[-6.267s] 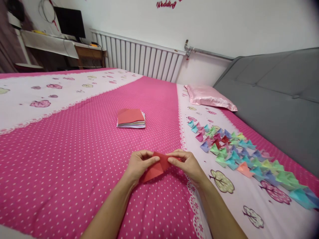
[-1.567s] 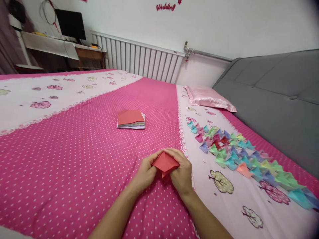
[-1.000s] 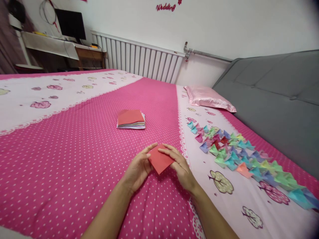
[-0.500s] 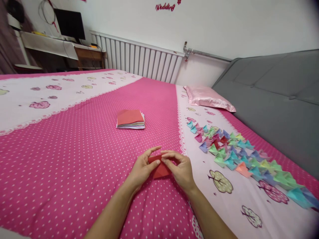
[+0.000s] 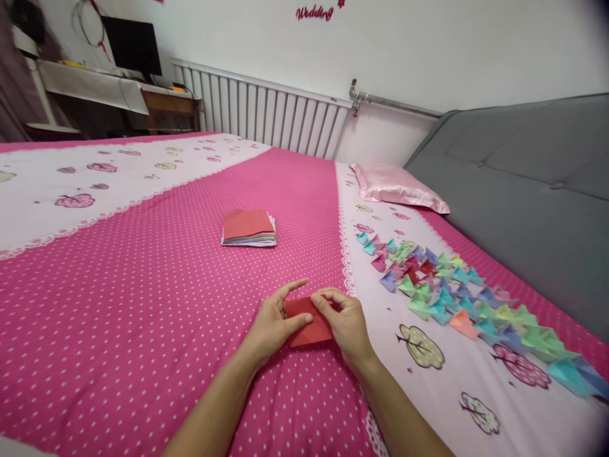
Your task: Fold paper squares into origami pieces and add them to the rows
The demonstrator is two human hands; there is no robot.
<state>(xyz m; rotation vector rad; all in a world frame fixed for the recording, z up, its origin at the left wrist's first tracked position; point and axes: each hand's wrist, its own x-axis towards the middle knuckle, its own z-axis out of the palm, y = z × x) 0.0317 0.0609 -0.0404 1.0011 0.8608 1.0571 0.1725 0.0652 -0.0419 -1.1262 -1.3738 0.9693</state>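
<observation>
A small red sheet of paper is held between my two hands, low over the pink bedspread. My left hand grips its left side, the thumb lying on the front face and the index finger raised off behind. At the upper right of the paper, my right hand pinches the edge between thumb and fingers. The fingers behind the sheet are partly hidden. Beyond my hands lies a square stack of coloured paper with a red sheet on top.
Several rows of small folded paper boats in mixed colours spread along the right of the bedspread. Farther back are a pink pillow, a grey padded headboard, a white radiator and a desk with a monitor.
The red paper now shows a larger, flatter face toward me. My right thumb has moved up to its top edge, and my thumbs are farther apart.
</observation>
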